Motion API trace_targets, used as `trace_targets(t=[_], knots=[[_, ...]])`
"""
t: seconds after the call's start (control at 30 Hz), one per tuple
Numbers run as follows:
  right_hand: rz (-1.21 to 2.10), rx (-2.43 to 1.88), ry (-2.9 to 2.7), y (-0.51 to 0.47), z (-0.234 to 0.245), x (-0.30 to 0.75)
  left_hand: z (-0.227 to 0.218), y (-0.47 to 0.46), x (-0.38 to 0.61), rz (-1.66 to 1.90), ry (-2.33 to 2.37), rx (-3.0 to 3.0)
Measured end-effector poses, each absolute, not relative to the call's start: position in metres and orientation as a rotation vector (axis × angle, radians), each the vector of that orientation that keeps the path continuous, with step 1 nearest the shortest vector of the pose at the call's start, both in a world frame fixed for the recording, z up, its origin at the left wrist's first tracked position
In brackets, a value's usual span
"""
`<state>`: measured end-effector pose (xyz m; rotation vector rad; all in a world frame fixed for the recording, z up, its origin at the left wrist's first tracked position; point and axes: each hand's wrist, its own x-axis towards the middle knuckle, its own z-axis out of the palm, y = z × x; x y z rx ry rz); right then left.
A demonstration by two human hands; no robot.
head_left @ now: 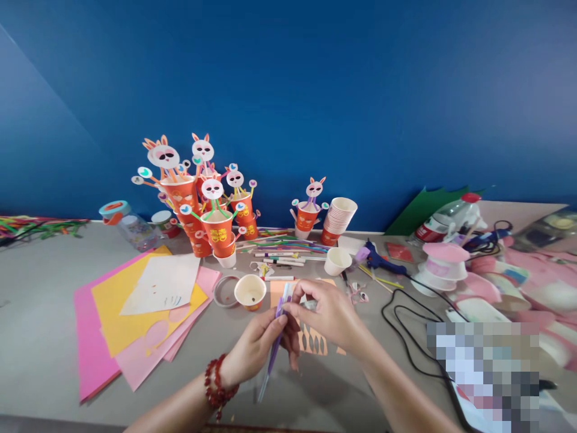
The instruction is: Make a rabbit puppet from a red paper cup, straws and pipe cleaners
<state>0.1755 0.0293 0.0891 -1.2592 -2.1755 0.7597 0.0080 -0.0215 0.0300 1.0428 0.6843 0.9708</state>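
Both my hands meet over the near middle of the table. My left hand (256, 340) is closed round a thin bundle of purple strips (273, 350) with pale, clear-looking ends, held upright and tilted; I cannot tell if they are straws or pipe cleaners. Thumb and fingers of my right hand (331, 307) pinch near the upper end of this bundle. Beneath the hands lies an orange paper sheet (280, 288) with dark leaf-shaped cut-outs, partly covered by them. An open paper cup (238, 294) with a small dark bit inside stands just beyond my left hand.
Red cups with rabbit faces (217, 231) stand back left; a cup stack (340, 216) is right of centre. Coloured paper sheets (106, 300) lie left. Markers (283, 260) lie behind the hands. A blue glue gun (383, 258) trails a black cable (385, 313) on the right.
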Motion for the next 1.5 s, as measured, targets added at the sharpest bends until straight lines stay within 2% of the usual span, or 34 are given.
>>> trace_targets(t=[0.7,1.17,1.5], knots=[[0.802,-1.17,-2.234,0.028,0.093,0.173,0.033,-0.024,0.004,0.904,0.723,1.143],[0.645,-1.151,-2.325,0.026,0.092,0.168,0.036,-0.025,0.005,0.891,0.831,1.263],[0.635,-1.211,-2.266,0.018,0.088,0.163,0.031,-0.027,0.003,0.924,1.123,1.782]])
